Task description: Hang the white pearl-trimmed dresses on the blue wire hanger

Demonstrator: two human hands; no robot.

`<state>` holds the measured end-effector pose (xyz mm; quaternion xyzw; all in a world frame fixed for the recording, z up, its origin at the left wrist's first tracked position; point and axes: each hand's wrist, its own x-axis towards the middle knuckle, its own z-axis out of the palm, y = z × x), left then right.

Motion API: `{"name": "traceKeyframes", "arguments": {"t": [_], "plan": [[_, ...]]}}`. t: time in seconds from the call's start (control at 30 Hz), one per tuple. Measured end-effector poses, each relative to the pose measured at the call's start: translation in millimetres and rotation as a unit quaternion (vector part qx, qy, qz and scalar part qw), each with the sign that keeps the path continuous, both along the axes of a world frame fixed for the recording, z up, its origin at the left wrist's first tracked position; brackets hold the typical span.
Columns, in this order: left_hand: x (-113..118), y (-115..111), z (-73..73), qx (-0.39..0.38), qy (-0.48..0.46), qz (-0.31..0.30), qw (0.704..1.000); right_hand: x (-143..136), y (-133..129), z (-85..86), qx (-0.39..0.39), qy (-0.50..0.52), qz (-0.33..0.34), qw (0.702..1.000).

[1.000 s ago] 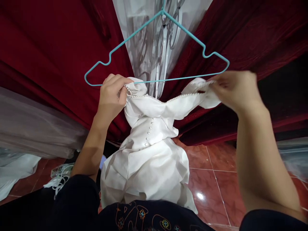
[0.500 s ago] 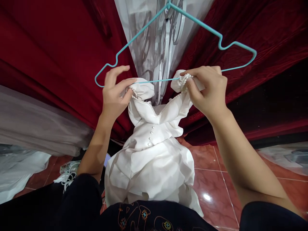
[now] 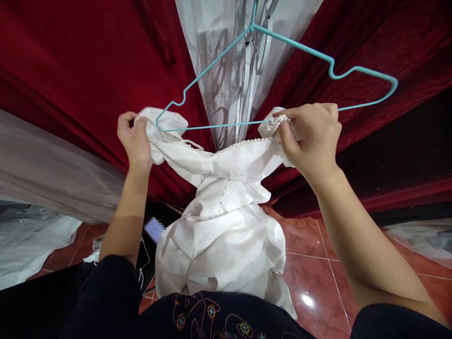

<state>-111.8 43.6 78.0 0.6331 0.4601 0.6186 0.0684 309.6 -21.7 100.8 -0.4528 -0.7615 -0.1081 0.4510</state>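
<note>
A white dress (image 3: 219,245) with pearl trim along its neckline and small buttons down its front hangs before me. My left hand (image 3: 134,136) is closed on the dress's left shoulder strap, pulling it out to the side. On the other strap my right hand (image 3: 309,139) pinches the pearl edge, and the bottom bar of a light blue hanger (image 3: 294,44) passes into that same hand. The hanger's left end lies in front of the left strap, apart from my left hand. Its right end sticks out past my right hand.
Dark red curtains (image 3: 88,61) hang on both sides, with white fabric (image 3: 208,52) and several white hangers (image 3: 247,70) between them. A phone with a lit screen (image 3: 154,229) lies at lower left on a black surface. Red tiles (image 3: 310,278) cover the floor.
My left hand has moved off the hanger bar and out to the left with the strap, stretching the neckline wider. The hanger has shifted slightly right and down; my right hand keeps its hold.
</note>
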Motion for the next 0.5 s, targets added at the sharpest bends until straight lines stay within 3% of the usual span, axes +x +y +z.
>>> {"name": "traceKeyframes", "arguments": {"t": [0.07,0.13,0.23,0.37,0.43,0.5], "plan": [[-9,21,28.7,0.056,-0.02,0.063,0.996,-3,1,-3.1,0.004,0.006,0.001,1.0],[0,34,54.6,0.072,0.03,0.048,0.996,-6,2,-6.5,0.009,0.011,0.002,1.0],[36,39,81.3,0.039,0.074,-0.001,0.996,-11,4,-10.8,0.018,0.013,0.001,1.0],[75,24,94.7,0.015,0.156,-0.047,0.987,-17,3,-12.3,0.026,0.022,-0.015,0.999],[83,14,95.7,0.085,0.168,-0.043,0.981,-19,1,-11.4,0.001,0.02,-0.023,1.0],[87,5,95.4,0.131,0.15,-0.077,0.977,-19,0,-10.6,-0.034,0.011,-0.03,0.999]]}}
